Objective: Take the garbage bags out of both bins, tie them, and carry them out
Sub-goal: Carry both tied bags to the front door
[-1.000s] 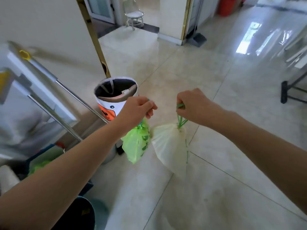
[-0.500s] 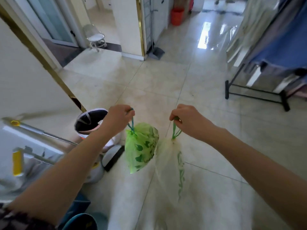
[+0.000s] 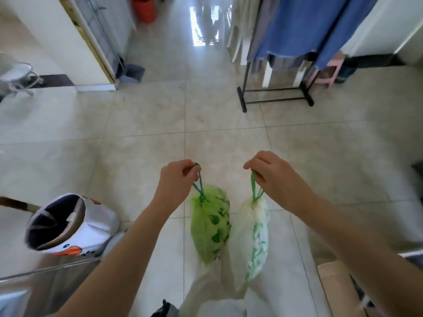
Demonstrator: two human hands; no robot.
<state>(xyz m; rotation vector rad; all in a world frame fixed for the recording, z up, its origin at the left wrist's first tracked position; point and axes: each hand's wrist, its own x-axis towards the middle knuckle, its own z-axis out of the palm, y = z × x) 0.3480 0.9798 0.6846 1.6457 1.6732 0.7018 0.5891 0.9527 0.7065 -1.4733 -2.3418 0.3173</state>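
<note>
A person's left hand (image 3: 177, 179) grips the drawstring of a tied green garbage bag (image 3: 210, 224), while the right hand (image 3: 273, 176) clutches the drawstring of a white garbage bag (image 3: 257, 239). Both bags hang above the tiled floor (image 3: 146, 138), with a white bin (image 3: 71, 225) at 9 o'clock.

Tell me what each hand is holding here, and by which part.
Left hand pinches the green bag by its drawstring loop; right hand pinches the white bag by its drawstring loop.

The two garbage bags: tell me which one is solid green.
The green bag hanging from the left hand; the pale bag in the right hand is whitish with only green printing.
</note>
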